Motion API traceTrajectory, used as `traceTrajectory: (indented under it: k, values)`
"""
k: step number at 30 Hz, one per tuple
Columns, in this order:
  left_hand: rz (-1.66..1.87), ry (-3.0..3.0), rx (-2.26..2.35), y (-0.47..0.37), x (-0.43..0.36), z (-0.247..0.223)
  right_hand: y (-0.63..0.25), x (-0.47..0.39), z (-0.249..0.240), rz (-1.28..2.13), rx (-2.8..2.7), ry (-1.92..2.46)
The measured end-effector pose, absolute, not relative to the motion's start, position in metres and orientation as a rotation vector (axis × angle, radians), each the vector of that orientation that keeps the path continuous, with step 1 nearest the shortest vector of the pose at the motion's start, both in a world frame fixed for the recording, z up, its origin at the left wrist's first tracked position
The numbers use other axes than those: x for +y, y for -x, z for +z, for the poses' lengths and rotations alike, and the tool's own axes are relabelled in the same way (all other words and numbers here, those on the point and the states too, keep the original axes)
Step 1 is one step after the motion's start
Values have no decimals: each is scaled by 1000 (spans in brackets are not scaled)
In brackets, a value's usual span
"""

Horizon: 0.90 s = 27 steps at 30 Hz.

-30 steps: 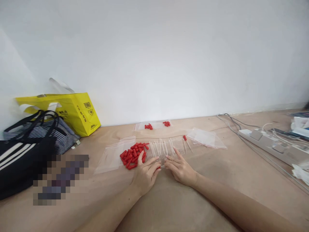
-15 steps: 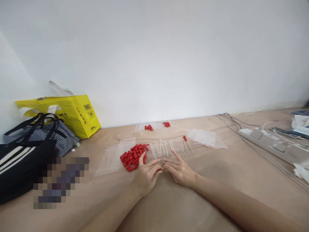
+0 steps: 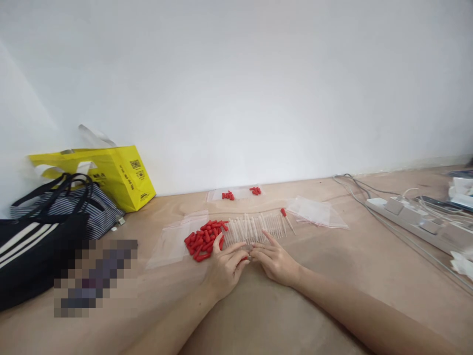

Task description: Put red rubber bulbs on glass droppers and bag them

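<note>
My left hand [image 3: 226,268] pinches a red rubber bulb [image 3: 244,258], of which only a bit shows between the fingers. Facing it, my right hand [image 3: 275,261] has its fingertips closed on a thin clear tube, mostly hidden, that meets the bulb; its index finger is raised. A pile of red bulbs [image 3: 203,240] lies just beyond my left hand. Behind both hands, a row of clear tubes [image 3: 254,228] rests on the table. One dropper with a red bulb [image 3: 284,212] lies at the row's right end.
Small red bulbs [image 3: 228,195] lie on a plastic bag near the wall. Flat clear bags [image 3: 320,213] lie right of the tubes, another [image 3: 170,241] left. A power strip [image 3: 414,219] with cables is at right; a yellow bag [image 3: 129,177] and black bag [image 3: 40,251] at left.
The view has shifted very slightly. Both hands keep nearly the same pose, fingertips together.
</note>
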<state>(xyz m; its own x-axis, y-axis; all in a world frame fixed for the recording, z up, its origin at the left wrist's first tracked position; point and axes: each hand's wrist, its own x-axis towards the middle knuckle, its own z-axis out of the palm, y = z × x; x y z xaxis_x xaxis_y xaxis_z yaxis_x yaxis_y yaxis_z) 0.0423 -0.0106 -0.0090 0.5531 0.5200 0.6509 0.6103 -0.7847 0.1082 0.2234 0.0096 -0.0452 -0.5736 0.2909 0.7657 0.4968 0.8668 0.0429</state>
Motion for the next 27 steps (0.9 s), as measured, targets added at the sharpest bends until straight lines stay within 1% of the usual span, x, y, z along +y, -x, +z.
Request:
traceTrajectory:
  k: [8,15,20,24,27]
  values:
    - [-1034,2545,-990,-26,-6,-7,-225,7,-40,-373,-2200,623]
    - [-1051,2578,-982,-27,-10,-6,-226,5,-31,-547,-2147,685]
    - [-1068,2591,-1023,-28,-11,-10,-225,2,-31,-546,-2179,721]
    - [-942,2593,-1126,-23,-8,-11,-226,3,-32,-503,-2197,772]
    - [-791,2509,-1290,-14,-3,-12,-237,13,-30,-454,-2130,1016]
